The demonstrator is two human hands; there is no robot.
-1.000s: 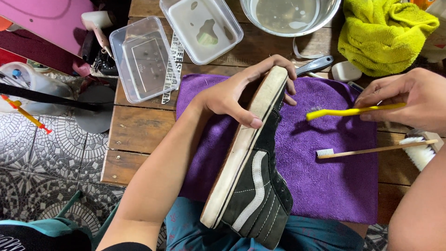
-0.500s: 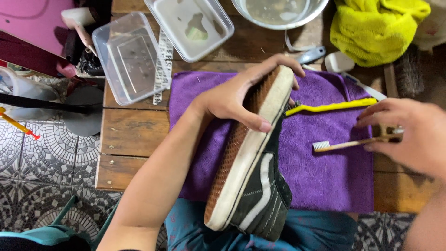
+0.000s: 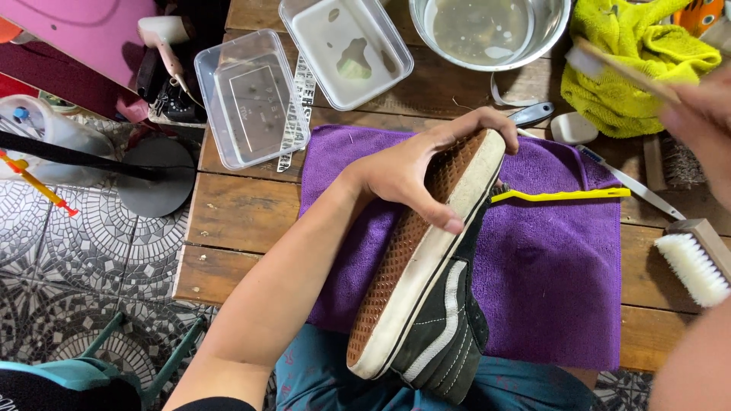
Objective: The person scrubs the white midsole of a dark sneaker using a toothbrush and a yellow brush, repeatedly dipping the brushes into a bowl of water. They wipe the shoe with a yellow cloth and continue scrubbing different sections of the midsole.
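Observation:
My left hand [image 3: 415, 171] grips a black sneaker [image 3: 438, 335] with white stripes, fingers wrapped over the toe end of its brown waffle sole [image 3: 415, 243], which faces up and to the left. The shoe lies tilted on a purple towel [image 3: 548, 266]. At the far right, blurred, my right hand [image 3: 700, 122] holds a thin wooden-handled brush [image 3: 620, 70] in the air over a yellow cloth [image 3: 632, 65]. A yellow toothbrush [image 3: 560, 195] rests on the towel just right of the shoe.
A metal bowl of cloudy water [image 3: 487, 30] and two clear plastic containers [image 3: 251, 99] [image 3: 346, 49] stand at the back of the wooden table [image 3: 236, 221]. A white-bristled scrub brush [image 3: 693, 266] lies at the right edge. A tiled floor [image 3: 68, 259] lies to the left.
My right hand set the yellow toothbrush down on the towel, took up the wooden-handled brush and lifted it toward the back right. The shoe rolled so its brown sole shows.

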